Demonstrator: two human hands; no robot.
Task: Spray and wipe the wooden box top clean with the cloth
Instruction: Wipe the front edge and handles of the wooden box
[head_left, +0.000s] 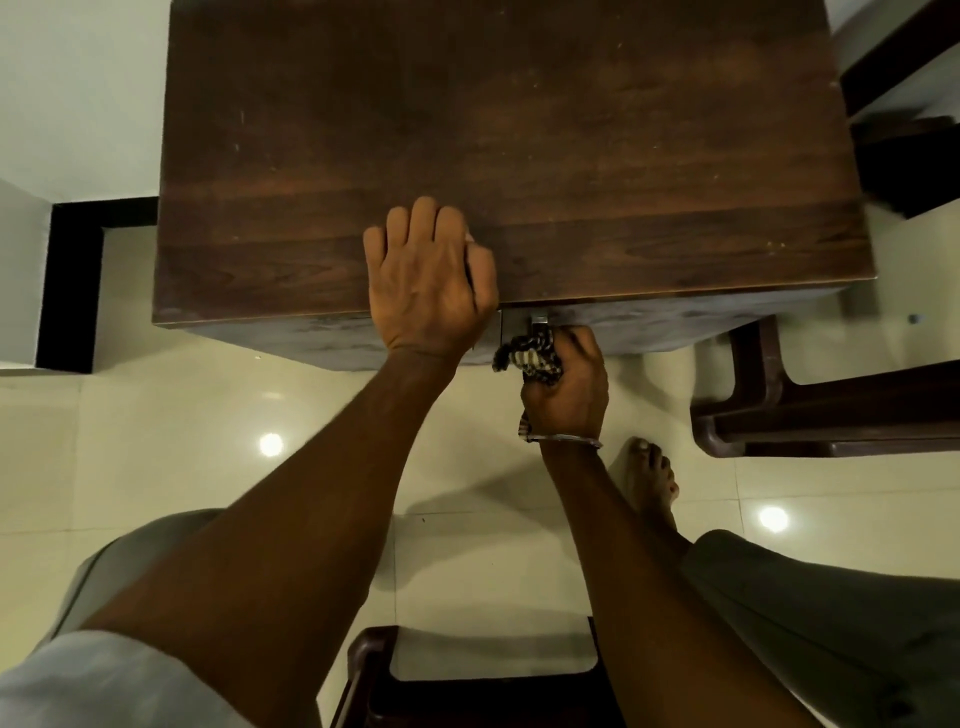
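The dark wooden box top fills the upper half of the view, with small pale specks on it. My left hand rests on the top at its front edge, fingers bent, holding nothing. My right hand is lower, in front of the box, and grips a bunched black-and-white checked cloth. The cloth is pressed against the box's front face just below a small metal latch. No spray bottle is in view.
A dark brown chair frame stands to the right of the box and a stool lies below my arms. My bare foot is on the glossy pale floor tiles. White wall and black skirting are at left.
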